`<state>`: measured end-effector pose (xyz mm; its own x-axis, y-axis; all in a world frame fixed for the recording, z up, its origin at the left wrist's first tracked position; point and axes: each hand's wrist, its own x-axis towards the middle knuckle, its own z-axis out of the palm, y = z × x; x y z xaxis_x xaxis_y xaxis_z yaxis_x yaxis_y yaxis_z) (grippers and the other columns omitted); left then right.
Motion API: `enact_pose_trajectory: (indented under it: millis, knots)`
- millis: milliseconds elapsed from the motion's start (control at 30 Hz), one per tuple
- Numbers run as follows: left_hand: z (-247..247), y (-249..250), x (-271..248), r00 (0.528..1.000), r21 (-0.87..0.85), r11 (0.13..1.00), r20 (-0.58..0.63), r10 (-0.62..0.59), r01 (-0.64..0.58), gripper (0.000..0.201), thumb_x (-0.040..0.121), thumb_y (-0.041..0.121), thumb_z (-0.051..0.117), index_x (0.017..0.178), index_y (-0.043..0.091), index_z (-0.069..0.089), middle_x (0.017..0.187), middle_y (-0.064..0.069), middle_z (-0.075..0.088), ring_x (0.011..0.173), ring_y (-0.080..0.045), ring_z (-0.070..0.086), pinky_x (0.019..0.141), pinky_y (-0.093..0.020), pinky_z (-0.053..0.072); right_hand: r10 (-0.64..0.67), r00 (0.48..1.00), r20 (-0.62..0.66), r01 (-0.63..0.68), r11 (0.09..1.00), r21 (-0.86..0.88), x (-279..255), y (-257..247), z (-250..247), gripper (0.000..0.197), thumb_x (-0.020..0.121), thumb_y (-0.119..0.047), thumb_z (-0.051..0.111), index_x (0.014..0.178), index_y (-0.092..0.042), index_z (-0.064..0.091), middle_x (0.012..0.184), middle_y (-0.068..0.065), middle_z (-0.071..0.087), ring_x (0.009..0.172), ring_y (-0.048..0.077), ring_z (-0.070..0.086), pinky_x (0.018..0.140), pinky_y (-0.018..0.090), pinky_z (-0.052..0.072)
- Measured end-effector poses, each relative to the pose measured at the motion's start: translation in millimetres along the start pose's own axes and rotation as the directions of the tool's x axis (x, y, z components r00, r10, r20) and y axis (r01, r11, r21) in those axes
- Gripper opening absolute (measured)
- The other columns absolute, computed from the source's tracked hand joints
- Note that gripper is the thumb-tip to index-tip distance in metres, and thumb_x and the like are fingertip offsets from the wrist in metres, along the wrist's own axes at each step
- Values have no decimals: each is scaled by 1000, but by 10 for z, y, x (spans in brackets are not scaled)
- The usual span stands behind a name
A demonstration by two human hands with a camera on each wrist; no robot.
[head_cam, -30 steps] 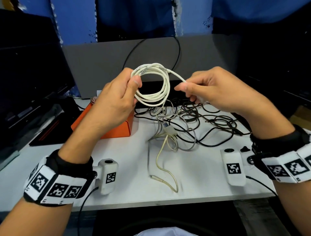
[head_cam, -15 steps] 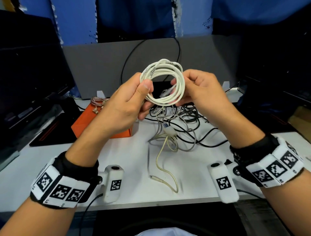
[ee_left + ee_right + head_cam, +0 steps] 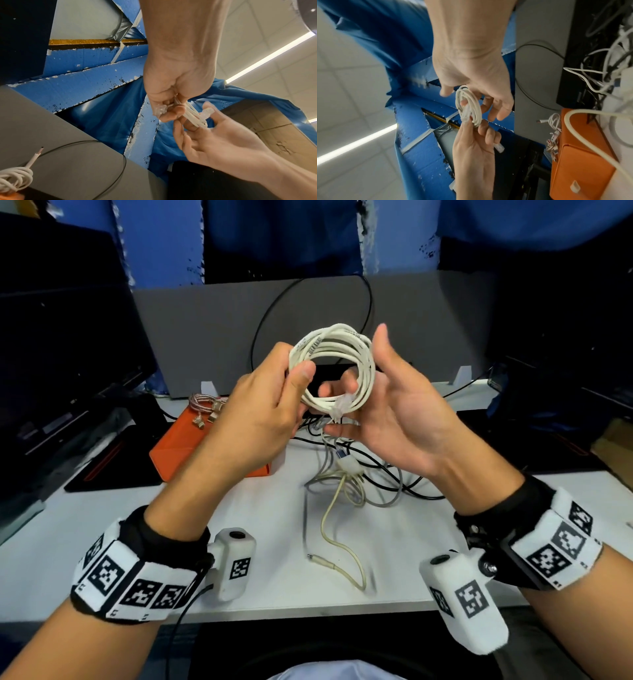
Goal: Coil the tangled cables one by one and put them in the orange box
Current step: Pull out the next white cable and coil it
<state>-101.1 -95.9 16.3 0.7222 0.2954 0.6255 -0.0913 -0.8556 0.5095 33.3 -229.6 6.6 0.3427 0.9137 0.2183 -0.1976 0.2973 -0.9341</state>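
A white network cable (image 3: 330, 337) is wound into a round coil and held above the table. My left hand (image 3: 298, 378) pinches the coil's left side between thumb and fingers. My right hand (image 3: 387, 392) stands palm up on the coil's right side, thumb raised, its relaxed fingers behind the loop. A clear plug (image 3: 342, 407) hangs at the coil's bottom. The wrist views show the coil (image 3: 469, 105) in my left hand (image 3: 171, 97), and a second clear plug (image 3: 499, 147) below that hand. The orange box (image 3: 191, 446) stands on the table at the left, under my left hand.
A braided cable (image 3: 205, 405) lies in the orange box. A tangle of black, grey and white cables (image 3: 363, 474) covers the table beneath my hands, with a beige cable (image 3: 342, 542) trailing toward me. A grey panel (image 3: 205, 330) stands behind, and a dark monitor (image 3: 68, 337) stands at the left.
My right hand brought the loose end in to the coil, let go and opened with the palm turned up. The coil is now fully wound and sits a little higher and further right.
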Motion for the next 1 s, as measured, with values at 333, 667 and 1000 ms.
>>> enact_pose_trajectory:
  millis: [333, 667, 1000]
  knots:
    - [-110, -33, 15, 997, 201, 979, -64, -30, 43, 26, 110, 41, 36, 104, 18, 47, 69, -4, 64, 62, -20, 64, 65, -43, 52, 121, 985, 122, -49, 879, -474, -112, -126, -51, 19, 108, -7, 47, 126, -7, 54, 91, 18, 72, 64, 27, 69, 54, 32, 57]
    - [-102, -229, 115, 915, -600, 692, 286, -283, 401, 22, 110, 28, 40, 105, 12, 55, 111, -13, 74, 106, -29, 70, 94, -45, 55, -51, 998, -32, 21, 796, -605, 3, -52, -140, 25, 109, -16, 49, 126, -14, 67, 115, -1, 78, 112, 12, 72, 99, 32, 54]
    - [-74, -283, 145, 909, -637, 674, 105, -404, 373, 21, 102, 24, 60, 106, 5, 68, 87, -10, 74, 69, -18, 74, 68, -27, 62, 8, 999, -47, -28, 896, -443, 5, -16, -124, 29, 107, -24, 53, 130, -9, 63, 122, 5, 76, 118, 22, 70, 111, 48, 47]
